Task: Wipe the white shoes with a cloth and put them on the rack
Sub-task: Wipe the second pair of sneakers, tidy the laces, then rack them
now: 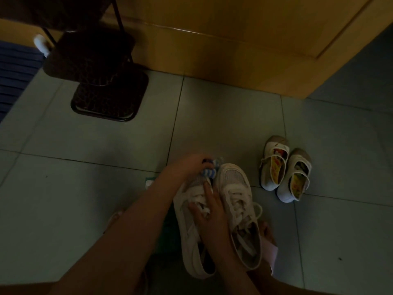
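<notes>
The left hand point(189, 165) pinches a striped cloth point(209, 172) against the white sneaker point(184, 211) toe. The right hand point(210, 218) clasps that sneaker's laces.

No legible text, brand or number anywhere - frame too dim and soft. White sneakers point(234, 201): no readable logo. Small strap shoes point(285, 169) have colourful printed insoles point(276, 167) - print too blurred to read.

The left hand point(187, 165) hides most of the blue-striped cloth point(209, 171) at the toes of the white sneakers point(238, 201). The right hand point(209, 218) dips partly out of sight between the sneakers. Left of the sneakers, a green thing point(169, 228) lies mostly under the forearm and cannot be identified. Far up-left of the sneakers, the dark shoe rack point(102, 81) is cut off by the top edge.
</notes>
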Available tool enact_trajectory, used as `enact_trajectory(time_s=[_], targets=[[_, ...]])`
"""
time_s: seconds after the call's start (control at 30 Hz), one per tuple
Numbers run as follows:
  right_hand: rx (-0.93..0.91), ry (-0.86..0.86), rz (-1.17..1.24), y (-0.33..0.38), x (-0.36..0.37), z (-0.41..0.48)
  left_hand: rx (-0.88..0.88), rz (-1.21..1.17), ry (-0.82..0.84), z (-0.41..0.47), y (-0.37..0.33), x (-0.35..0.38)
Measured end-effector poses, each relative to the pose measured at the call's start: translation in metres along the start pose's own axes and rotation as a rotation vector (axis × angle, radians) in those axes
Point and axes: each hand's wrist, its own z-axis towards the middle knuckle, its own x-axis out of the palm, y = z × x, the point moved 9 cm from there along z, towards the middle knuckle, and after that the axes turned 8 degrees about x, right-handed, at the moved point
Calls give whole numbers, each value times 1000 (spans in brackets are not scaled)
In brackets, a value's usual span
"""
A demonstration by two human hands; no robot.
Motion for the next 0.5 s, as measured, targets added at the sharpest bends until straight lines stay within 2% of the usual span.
enact_trajectory(time_s=[0.07,0.13,0.37,0.5], targets=[[3,-12,0,-1,1,1,-2,-3,1,0,6,-2],[18,-32,27,-3,2,-1,-13,-53,-77,-8,13,-7],[4,-59,6,-4,1,-1,-84,-269,-636,-80,30,-12],[9,-47,0,-4,1,0,-99,-315,-760,-98,37,-2]])
